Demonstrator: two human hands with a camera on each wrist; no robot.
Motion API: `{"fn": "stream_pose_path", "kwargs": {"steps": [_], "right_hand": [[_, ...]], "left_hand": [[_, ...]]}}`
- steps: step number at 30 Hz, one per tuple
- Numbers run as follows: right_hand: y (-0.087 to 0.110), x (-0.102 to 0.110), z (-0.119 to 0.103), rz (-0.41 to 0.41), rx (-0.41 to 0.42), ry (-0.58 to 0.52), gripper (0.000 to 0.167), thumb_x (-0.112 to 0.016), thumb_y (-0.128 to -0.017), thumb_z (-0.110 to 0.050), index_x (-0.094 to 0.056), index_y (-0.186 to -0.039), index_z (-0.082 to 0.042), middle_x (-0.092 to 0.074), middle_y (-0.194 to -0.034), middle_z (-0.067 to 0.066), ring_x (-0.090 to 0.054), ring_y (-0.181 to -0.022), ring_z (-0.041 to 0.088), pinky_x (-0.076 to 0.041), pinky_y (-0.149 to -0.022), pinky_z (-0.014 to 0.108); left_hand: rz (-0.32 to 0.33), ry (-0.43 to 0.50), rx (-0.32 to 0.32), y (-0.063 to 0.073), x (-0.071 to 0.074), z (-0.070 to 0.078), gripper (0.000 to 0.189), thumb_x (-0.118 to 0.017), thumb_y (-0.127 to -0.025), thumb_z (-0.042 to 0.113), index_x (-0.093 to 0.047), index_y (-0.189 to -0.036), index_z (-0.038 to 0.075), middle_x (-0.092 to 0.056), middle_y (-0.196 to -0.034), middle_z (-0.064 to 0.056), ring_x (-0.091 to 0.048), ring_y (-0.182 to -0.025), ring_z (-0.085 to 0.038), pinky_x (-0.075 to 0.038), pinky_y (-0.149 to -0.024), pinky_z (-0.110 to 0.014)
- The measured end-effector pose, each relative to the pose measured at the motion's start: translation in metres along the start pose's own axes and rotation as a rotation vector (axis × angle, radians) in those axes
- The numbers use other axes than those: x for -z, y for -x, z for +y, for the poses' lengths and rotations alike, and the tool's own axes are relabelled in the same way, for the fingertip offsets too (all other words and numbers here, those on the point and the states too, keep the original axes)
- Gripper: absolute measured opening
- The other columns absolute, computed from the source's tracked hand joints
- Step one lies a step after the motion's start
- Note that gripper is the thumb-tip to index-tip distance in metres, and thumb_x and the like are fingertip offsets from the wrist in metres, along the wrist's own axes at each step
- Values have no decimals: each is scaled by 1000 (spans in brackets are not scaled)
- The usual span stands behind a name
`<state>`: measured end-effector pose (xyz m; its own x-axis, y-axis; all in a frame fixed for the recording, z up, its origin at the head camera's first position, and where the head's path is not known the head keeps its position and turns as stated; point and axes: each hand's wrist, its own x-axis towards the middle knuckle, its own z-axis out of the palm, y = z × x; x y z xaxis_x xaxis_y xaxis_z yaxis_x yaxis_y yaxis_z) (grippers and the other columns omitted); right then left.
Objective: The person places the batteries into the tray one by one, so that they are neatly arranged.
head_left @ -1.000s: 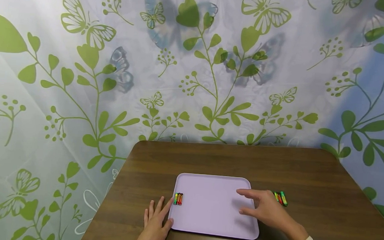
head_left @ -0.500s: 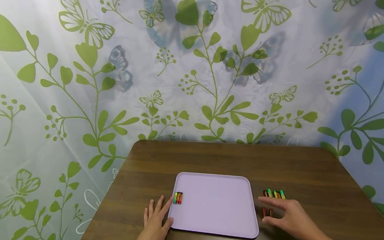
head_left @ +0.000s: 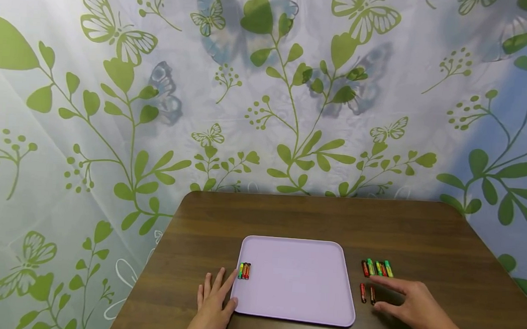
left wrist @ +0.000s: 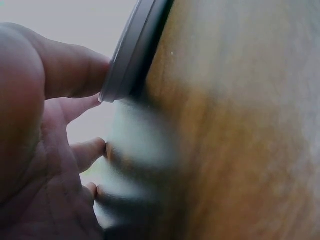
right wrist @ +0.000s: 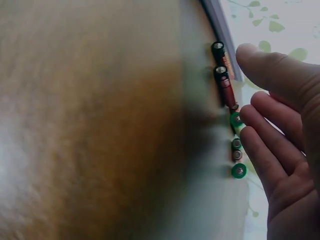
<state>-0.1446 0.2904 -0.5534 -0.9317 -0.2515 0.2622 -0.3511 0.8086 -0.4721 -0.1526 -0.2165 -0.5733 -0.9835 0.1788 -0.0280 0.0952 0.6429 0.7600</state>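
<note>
My left hand rests on the table with its fingers spread. Its thumb and forefinger touch the left edge of a lilac tray, and the left wrist view shows the thumb against the rim. Inside that edge lie three small batteries, green-yellow and red. Right of the tray hovers my right hand, thumb and fingers apart, with nothing between them. Near its fingertips lie a red battery and a dark red battery. Behind them, a row of several batteries is partly covered by the forefinger.
The brown wooden table has rounded far corners. A patterned curtain with green leaves and butterflies hangs behind it. In the right wrist view, green battery ends show beyond the fingers.
My right hand has moved from above the tray's right side to the batteries on the right, uncovering the front pair and more of the back row. My left hand stays on the tray's edge.
</note>
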Motion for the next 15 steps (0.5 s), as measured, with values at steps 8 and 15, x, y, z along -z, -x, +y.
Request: {"fn": "stream_pose_path", "kwargs": {"steps": [8,15], "right_hand": [[-1,-11,5,-14,88,11,54,-100,-78,-35,-81,-128,-22,-84,-115,3,-69,-103,-3,-62,-77,25],[-4,-10,2,-43,58,15,49,-98,-81,-28,-82,-127,-19,-84,-113,4,-68,-99,-4,-62,-75,26]], "left_hand": [[-6,-1,4,1,1,1,65,-68,-105,18,-48,-167,23,-23,-179,-30,7,-164,-63,14,-124,-80],[-5,4,4,1,1,0,66,-68,-105,17,-48,-167,23,-22,-179,-30,8,-163,-64,14,-124,-81]]}}
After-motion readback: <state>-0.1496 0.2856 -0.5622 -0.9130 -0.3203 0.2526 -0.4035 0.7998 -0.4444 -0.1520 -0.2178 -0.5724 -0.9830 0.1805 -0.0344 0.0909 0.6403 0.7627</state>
